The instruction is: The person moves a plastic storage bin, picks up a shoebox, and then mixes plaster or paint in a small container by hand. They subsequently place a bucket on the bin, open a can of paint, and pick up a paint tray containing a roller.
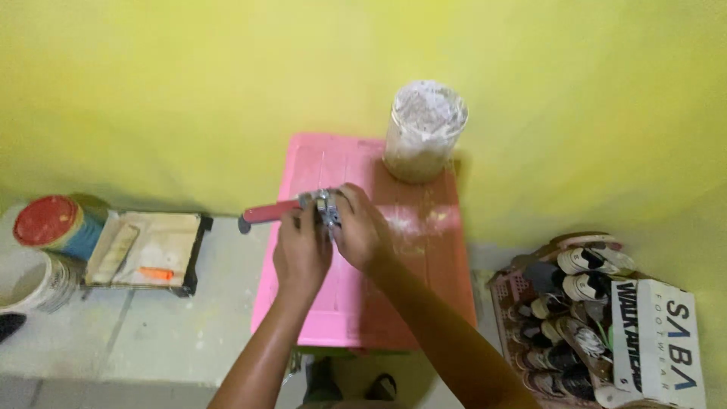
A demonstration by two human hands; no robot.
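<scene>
Both of my hands meet over a pink plastic stool [413, 303]. My left hand [300, 250] grips a tool with a red handle [266, 213] that sticks out to the left. My right hand [360, 227] closes on the tool's grey metal head [328, 208], next to the left hand. Which kind of tool it is I cannot tell, since the hands cover most of it. At the stool's far right corner stands a clear plastic jar [422, 130] filled with whitish powder. White dust lies on the stool top near the jar.
A paint tray [148, 248] with a roller and a small orange item sits on the floor at left. Beside it stand a red-lidded can [54, 223] and a white bucket [26, 284]. A rack of shoes [575, 318] is at right. A yellow wall [189, 91] rises behind.
</scene>
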